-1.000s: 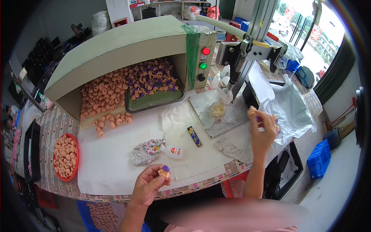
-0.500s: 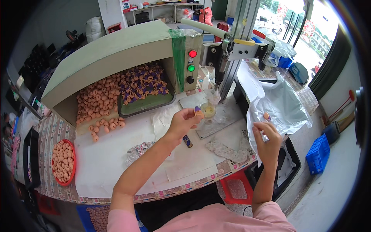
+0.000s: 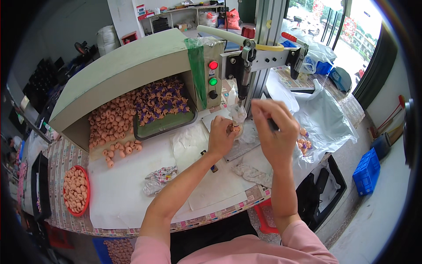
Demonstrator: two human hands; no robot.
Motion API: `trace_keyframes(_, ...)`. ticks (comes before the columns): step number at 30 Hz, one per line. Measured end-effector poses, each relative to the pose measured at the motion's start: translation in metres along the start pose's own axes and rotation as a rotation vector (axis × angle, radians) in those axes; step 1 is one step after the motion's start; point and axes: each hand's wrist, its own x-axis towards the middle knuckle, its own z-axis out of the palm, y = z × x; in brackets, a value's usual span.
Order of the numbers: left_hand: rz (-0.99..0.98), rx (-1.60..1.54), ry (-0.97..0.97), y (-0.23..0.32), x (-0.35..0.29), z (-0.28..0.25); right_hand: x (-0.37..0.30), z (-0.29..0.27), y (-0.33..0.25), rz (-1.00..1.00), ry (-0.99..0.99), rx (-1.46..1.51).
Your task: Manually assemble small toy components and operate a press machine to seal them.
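Note:
My left hand is closed on a small peach-coloured doll part, at the foot of the hand press, under the plastic-wrapped press head. The fingers hide much of the part. My right hand is raised to the right of the press head, slightly blurred, its fingers curved and apart from the thumb; nothing shows in it. Beyond it, several small peach and purple doll pieces lie on the white plastic sheet lining a tray. The press's long pale lever extends to the upper left.
A beige box-shaped machine with lit buttons shelters peach doll heads and a dark tray of purple-and-peach pieces. A red basket of heads stands at left. Crumpled plastic lies on the white-covered table. A blue crate stands at right.
My left hand has brought the doll part forward and right to the press base. My right hand has moved left from the plastic-lined tray, up beside the press. The view has shifted slightly.

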Motion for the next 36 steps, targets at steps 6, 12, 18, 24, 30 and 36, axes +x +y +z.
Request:
trace_keyframes(6, 0.071, 0.017, -0.003, 0.009, 0.0, 0.003, 0.105, 0.044, 0.036, -0.254, 0.292, -0.225)
trace_keyframes(12, 0.015, 0.025, -0.004, 0.002, 0.0, -0.005, 0.15, 0.023, 0.018, 0.04, -0.115, 0.299)
trace_keyframes(18, -0.011, -0.126, -0.017, -0.011, -0.008, -0.047, 0.059, -0.035, -0.025, -0.366, 0.071, 0.759)
trace_keyframes(24, 0.105, 0.223, 0.063, -0.016, -0.048, -0.167, -0.056, -0.018, -0.007, 0.03, 0.415, 0.382)
trace_keyframes(30, 0.016, 0.93, 0.499, -0.084, -0.108, -0.318, -0.12, -0.026, -0.014, 0.171, -0.112, 0.207)
trace_keyframes(36, -0.449, 1.155, 0.45, -0.134, -0.144, -0.396, -0.147, 0.007, -0.049, 0.413, -0.256, 0.472)
